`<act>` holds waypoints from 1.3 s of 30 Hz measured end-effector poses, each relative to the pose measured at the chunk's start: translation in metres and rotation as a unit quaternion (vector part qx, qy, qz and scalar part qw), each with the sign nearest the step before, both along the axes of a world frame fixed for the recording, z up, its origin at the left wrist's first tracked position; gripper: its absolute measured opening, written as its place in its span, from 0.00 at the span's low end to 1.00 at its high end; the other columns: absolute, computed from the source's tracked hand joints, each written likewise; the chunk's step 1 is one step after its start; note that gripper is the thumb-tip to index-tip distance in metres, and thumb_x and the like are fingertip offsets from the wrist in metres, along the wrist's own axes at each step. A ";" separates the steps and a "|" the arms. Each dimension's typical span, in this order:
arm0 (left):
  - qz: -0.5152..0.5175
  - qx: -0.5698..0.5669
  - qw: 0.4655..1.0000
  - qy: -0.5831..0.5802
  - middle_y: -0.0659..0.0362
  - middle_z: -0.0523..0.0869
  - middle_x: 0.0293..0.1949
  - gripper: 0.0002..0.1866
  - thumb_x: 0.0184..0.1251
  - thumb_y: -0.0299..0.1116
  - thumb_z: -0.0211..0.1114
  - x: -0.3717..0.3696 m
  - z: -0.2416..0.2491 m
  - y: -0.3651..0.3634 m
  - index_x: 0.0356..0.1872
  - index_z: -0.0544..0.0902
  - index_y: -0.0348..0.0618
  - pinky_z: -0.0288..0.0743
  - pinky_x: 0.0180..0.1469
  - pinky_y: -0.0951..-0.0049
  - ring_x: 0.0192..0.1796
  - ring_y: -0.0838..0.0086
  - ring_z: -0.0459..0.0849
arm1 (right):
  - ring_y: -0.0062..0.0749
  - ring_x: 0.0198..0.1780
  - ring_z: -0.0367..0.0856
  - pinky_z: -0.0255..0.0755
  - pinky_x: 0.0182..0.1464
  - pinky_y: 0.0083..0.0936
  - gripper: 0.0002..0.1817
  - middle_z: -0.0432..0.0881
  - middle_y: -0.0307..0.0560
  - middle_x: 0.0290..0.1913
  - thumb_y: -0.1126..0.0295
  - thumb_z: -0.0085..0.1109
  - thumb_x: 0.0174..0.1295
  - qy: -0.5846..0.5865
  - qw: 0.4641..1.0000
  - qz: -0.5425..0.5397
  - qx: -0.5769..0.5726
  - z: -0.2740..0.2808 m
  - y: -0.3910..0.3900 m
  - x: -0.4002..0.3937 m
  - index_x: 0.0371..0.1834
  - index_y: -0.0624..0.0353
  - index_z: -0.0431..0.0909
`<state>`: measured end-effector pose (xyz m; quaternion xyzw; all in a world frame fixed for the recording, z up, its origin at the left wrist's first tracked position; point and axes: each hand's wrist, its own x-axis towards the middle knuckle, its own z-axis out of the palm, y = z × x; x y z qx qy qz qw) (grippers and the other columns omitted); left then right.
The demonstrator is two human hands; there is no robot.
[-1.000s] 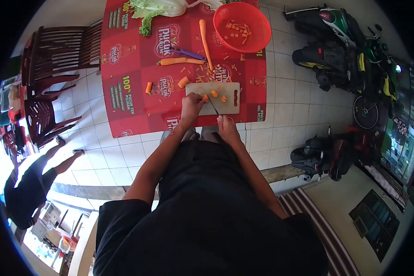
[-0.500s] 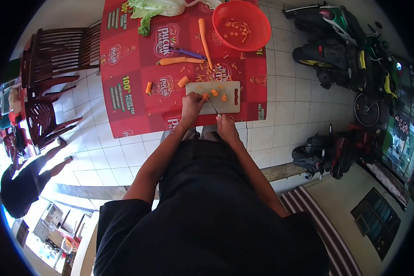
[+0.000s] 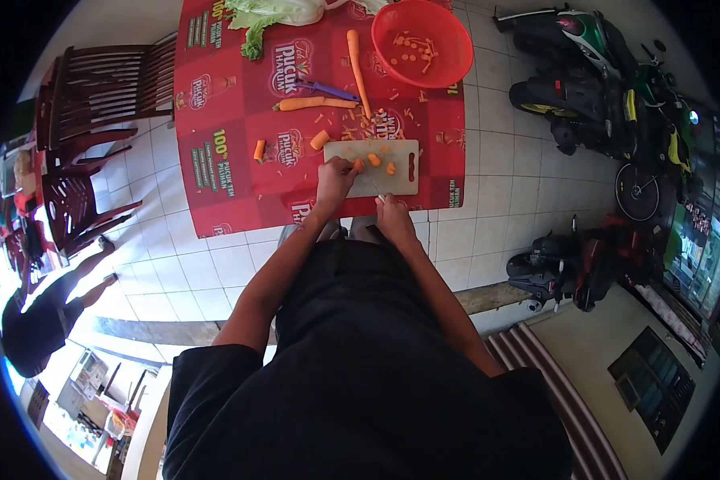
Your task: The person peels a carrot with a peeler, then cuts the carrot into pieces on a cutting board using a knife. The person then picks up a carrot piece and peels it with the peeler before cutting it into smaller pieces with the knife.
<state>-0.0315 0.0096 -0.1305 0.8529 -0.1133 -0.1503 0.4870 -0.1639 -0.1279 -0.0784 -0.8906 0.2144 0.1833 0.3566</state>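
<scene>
A tiled floor with a table under a red printed tablecloth [image 3: 224, 152], viewed from above the person's head. The left hand [image 3: 334, 178] rests on the near left part of a pale cutting board [image 3: 400, 180], its fingers closed down on a small carrot piece [image 3: 358, 166]. The right hand [image 3: 392, 218], at the near edge of the table, is clamped around the handle of a knife [image 3: 375, 189]; the thin blade angles up and left across the board toward the held piece. The two hands are apart, the knife between them. Two more cut carrot pieces [image 3: 382, 164] lie on the board just right of the blade. Left of the board, two carrot chunks [image 3: 318, 141] sit on the cloth. Farther away lie a whole peeled carrot [image 3: 315, 103] set crosswise, a second long carrot [image 3: 358, 68] set lengthwise, and a purple-handled peeler [image 3: 328, 90] between them, with orange scraps scattered around. At the far right stands a red basket [image 3: 421, 42] holding carrot slices; at the far edge lies leafy cabbage [image 3: 274, 16]. Dark wooden chairs [image 3: 104, 88] stand left of the table. Parked motorcycles [image 3: 608, 88] occupy the right side. Another person [image 3: 44, 320] stands at lower left.
</scene>
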 end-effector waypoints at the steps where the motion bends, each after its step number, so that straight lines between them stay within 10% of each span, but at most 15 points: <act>1: 0.000 0.001 1.000 0.000 0.47 0.88 0.31 0.10 0.57 0.32 0.80 0.001 0.000 -0.001 0.32 0.90 0.34 0.83 0.36 0.62 0.32 0.56 0.90 | 0.74 0.43 0.84 0.76 0.48 0.62 0.19 0.83 0.77 0.35 0.60 0.48 0.79 0.002 1.000 0.001 -0.002 -0.001 0.000 0.002 0.46 0.72 0.75; 31: -0.011 0.016 1.000 -0.022 0.47 0.89 0.32 0.10 0.58 0.30 0.80 0.001 0.000 0.000 0.34 0.90 0.33 0.85 0.36 0.65 0.34 0.60 0.93 | 0.73 0.45 0.83 0.76 0.49 0.58 0.23 0.84 0.74 0.39 0.57 0.45 0.80 0.013 1.000 -0.015 0.010 -0.027 -0.009 -0.039 0.45 0.72 0.77; 39: -0.018 -0.002 1.000 0.004 0.45 0.88 0.34 0.12 0.60 0.32 0.78 0.001 0.000 0.003 0.36 0.88 0.32 0.85 0.38 0.60 0.35 0.54 0.91 | 0.45 0.28 0.83 0.74 0.35 0.45 0.23 0.82 0.51 0.24 0.55 0.52 0.79 0.065 0.955 -0.161 0.240 -0.031 -0.025 -0.033 0.34 0.67 0.79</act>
